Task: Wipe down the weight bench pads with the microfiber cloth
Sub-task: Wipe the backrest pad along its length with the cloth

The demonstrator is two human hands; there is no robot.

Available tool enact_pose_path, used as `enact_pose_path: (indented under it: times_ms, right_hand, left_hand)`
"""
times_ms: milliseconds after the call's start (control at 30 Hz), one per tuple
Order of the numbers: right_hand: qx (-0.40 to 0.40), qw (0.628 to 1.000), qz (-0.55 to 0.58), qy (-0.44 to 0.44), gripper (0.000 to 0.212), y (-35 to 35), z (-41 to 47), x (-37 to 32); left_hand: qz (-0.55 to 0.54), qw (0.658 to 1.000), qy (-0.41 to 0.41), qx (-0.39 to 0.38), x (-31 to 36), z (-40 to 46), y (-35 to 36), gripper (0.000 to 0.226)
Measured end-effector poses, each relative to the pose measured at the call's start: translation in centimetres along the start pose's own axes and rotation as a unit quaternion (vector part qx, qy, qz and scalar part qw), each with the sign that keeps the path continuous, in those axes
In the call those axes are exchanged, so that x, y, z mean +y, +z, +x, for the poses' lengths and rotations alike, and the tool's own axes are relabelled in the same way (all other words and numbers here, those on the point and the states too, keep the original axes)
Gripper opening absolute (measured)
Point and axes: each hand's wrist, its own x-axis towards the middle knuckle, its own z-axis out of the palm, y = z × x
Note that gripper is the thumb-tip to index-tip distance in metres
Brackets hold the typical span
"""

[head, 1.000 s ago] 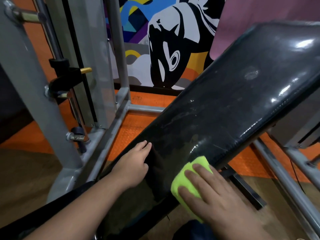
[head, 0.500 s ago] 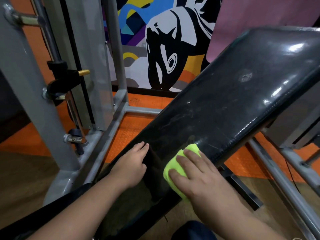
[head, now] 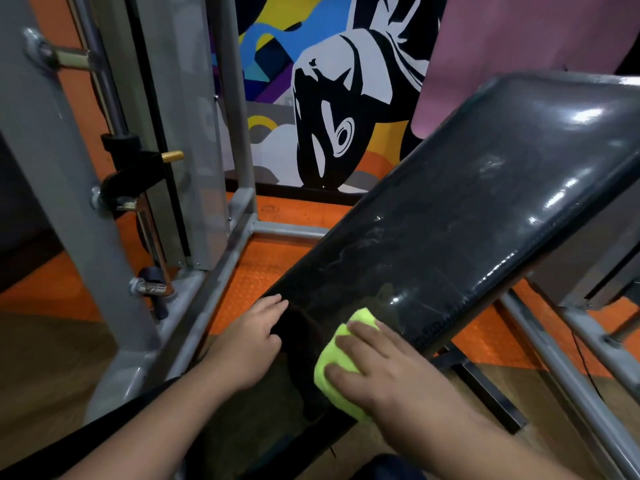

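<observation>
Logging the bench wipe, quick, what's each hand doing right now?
Left hand: open, resting on the bench pad edge.
Right hand: open, flat, pressing the microfiber cloth.

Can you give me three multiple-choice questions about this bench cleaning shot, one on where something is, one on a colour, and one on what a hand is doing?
1. Where does the cloth lie?
A. on the orange floor
B. on the lower part of the black pad
C. over the grey frame

2. What colour is the cloth?
A. bright yellow-green
B. white
C. red

3. What is the left hand doing?
A. wringing a second cloth
B. hanging away from the bench
C. resting at the pad's left edge, holding no cloth

Answers:
1 B: the right hand presses the cloth flat against the pad near its low end.
2 A: the fabric beside the fingers is bright yellow-green.
3 C: the left hand lies on the pad's edge with the cloth apart from it, under the other hand.
</observation>
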Motion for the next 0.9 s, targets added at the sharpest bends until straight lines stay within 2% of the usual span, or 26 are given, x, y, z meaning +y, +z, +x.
enact_pose_path:
  times_ms: [100, 167, 267, 400, 467, 567, 733, 833, 900]
  right_hand:
    - [-0.024, 0.998, -0.010, 0.060, 0.042, -0.4, 2.5, 0.1]
    - [-0.054, 0.997, 0.002, 0.056, 0.046, 0.0, 3.4, -0.7]
    - [-0.047, 0.999, -0.002, 0.016, 0.043, -0.1, 2.2, -0.2]
    - [-0.070, 0.994, -0.006, 0.080, 0.057, -0.4, 4.5, 0.5]
    - [-0.099, 0.993, 0.004, 0.065, 0.059, 0.2, 5.4, -0.3]
    - [-0.085, 0.996, 0.000, 0.028, 0.058, 0.2, 4.2, 0.1]
    - [-0.104, 0.992, 0.000, 0.068, 0.062, 0.3, 6.2, 0.0]
    - [-0.099, 0.995, 0.011, 0.007, 0.062, 1.1, 5.0, -0.4]
    - [-0.080, 0.997, 0.006, 0.010, 0.056, 1.0, 4.3, 0.8]
  left_hand:
    - [0.027, 1.000, -0.009, 0.005, -0.8, 0.0, -0.4, 0.066]
    - [0.046, 0.999, -0.012, -0.012, -0.7, -0.1, -0.2, 0.061]
    - [0.050, 0.998, -0.012, -0.045, -0.3, -0.5, 0.5, 0.065]
    - [0.048, 0.998, -0.012, -0.048, -0.3, -0.6, 0.7, 0.068]
    - [0.056, 0.997, -0.007, -0.050, -0.5, -0.7, 0.7, 0.068]
    - [0.043, 0.997, -0.009, -0.057, -0.4, -0.9, 0.7, 0.069]
    - [0.032, 0.998, -0.009, -0.047, -0.6, -1.1, 0.9, 0.070]
    - [0.029, 0.999, -0.005, -0.042, -0.6, -1.2, 1.0, 0.069]
    - [0.022, 0.999, -0.011, -0.038, -0.5, -1.6, 1.2, 0.071]
